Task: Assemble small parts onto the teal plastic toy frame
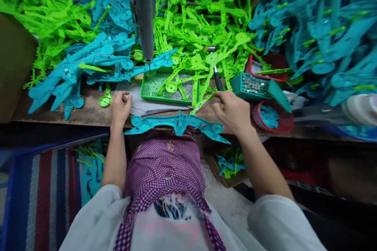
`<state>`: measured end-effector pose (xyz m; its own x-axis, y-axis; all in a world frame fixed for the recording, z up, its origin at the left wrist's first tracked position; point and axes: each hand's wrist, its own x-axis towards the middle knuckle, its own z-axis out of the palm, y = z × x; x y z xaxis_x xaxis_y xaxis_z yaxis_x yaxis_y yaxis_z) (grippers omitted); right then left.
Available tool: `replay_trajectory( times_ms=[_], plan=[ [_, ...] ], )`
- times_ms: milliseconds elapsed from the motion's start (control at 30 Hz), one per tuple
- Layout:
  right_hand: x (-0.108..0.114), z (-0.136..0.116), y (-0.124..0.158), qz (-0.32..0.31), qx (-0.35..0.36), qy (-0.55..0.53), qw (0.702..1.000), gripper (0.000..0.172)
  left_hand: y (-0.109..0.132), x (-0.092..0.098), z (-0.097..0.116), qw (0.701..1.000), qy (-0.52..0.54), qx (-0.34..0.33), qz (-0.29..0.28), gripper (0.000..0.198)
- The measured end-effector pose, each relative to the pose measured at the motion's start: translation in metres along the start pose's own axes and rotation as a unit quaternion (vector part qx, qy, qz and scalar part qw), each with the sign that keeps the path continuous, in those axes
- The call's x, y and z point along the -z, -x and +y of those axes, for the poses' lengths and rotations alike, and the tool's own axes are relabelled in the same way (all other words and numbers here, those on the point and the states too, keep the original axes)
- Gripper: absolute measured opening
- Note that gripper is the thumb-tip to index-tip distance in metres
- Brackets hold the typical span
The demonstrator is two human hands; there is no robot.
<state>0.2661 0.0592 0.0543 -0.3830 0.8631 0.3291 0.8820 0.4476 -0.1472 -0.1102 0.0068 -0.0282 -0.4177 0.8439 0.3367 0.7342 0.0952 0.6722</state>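
Note:
A long turquoise plastic part (179, 122) lies along the bench's front edge, between my two hands, with its ribbed inner side up. My right hand (232, 110) is closed, its fingertips pinching the end of a slim lime-green plastic arm (202, 104) that reaches down to the turquoise part. A hammer (218, 78) lies just beyond these fingers, its black handle pointing at them. My left hand (120, 108) rests on a pale cloth (147, 106) with thumb and fingers drawn together; whatever they hold is too small to see. A green tray (150, 96) of small metal pieces stands behind.
A grey power screwdriver (144, 15) hangs above the tray, bit downward. Heaps of lime-green parts (200, 19) and turquoise parts (324, 39) fill the back. At right stand a teal box (250, 86) of metal discs and a red basket (272, 119). Assembled turquoise parts (70, 72) lie left.

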Motion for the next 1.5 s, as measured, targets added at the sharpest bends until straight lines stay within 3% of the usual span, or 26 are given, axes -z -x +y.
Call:
replay_trajectory(
  times_ms=[133,233,367,500,600,667,700,767,833,900,1000,1100,1200,1267,1367,1500],
  plan=[
    [0.004,0.033,-0.018,0.012,-0.062,0.099,0.993,0.032,-0.016,0.009,-0.001,0.999,-0.001,-0.027,0.031,0.005],
    [0.017,0.041,-0.027,-0.030,-0.090,0.144,0.985,0.033,-0.026,0.009,0.004,0.998,0.018,-0.037,0.041,0.004],
    [0.038,0.049,-0.027,-0.109,-0.091,0.107,0.984,0.032,-0.023,0.008,0.002,0.999,0.028,-0.031,0.013,0.006],
    [0.035,0.060,-0.012,-0.183,-0.078,0.123,0.972,0.032,-0.008,0.015,-0.011,0.998,0.028,-0.033,-0.039,0.009],
    [0.016,0.037,0.008,-0.136,-0.003,0.090,0.987,0.040,0.004,0.024,-0.021,0.996,-0.025,-0.055,-0.062,0.011],
    [-0.005,0.002,0.021,-0.047,0.052,0.015,0.997,0.045,0.010,0.027,-0.025,0.993,-0.062,-0.069,-0.072,0.011],
    [-0.018,-0.018,0.028,-0.036,0.111,-0.031,0.993,0.045,0.013,0.028,-0.026,0.991,-0.075,-0.075,-0.077,0.011],
    [-0.045,-0.055,0.037,-0.080,0.199,-0.081,0.973,0.047,0.018,0.030,-0.028,0.989,-0.085,-0.083,-0.084,0.014],
    [-0.069,-0.078,0.042,-0.106,0.199,-0.084,0.971,0.048,0.024,0.033,-0.029,0.989,-0.076,-0.087,-0.087,0.015],
    [-0.084,-0.084,0.044,-0.115,0.175,-0.081,0.975,0.048,0.033,0.038,-0.032,0.991,-0.054,-0.084,-0.085,0.014],
    [-0.091,-0.075,0.045,-0.113,0.159,-0.081,0.977,0.047,0.049,0.050,-0.039,0.997,-0.021,-0.062,-0.047,0.013],
    [-0.084,-0.068,0.048,-0.116,0.159,-0.088,0.977,0.045,0.061,0.061,-0.045,0.999,-0.013,-0.035,0.007,0.015],
    [-0.068,-0.074,0.052,-0.081,0.146,-0.105,0.980,0.042,0.064,0.070,-0.047,0.999,-0.024,-0.024,-0.007,0.013],
    [-0.057,-0.087,0.053,-0.034,0.130,-0.138,0.981,0.041,0.058,0.076,-0.045,0.999,-0.025,-0.019,-0.014,0.011],
    [-0.049,-0.109,0.052,0.006,0.145,-0.230,0.962,0.037,0.025,0.093,-0.043,0.999,-0.004,-0.019,0.038,0.008],
    [-0.056,-0.125,0.051,-0.025,0.198,-0.275,0.940,0.027,-0.070,0.126,-0.048,0.989,0.012,-0.006,0.148,0.006]
  ],
)
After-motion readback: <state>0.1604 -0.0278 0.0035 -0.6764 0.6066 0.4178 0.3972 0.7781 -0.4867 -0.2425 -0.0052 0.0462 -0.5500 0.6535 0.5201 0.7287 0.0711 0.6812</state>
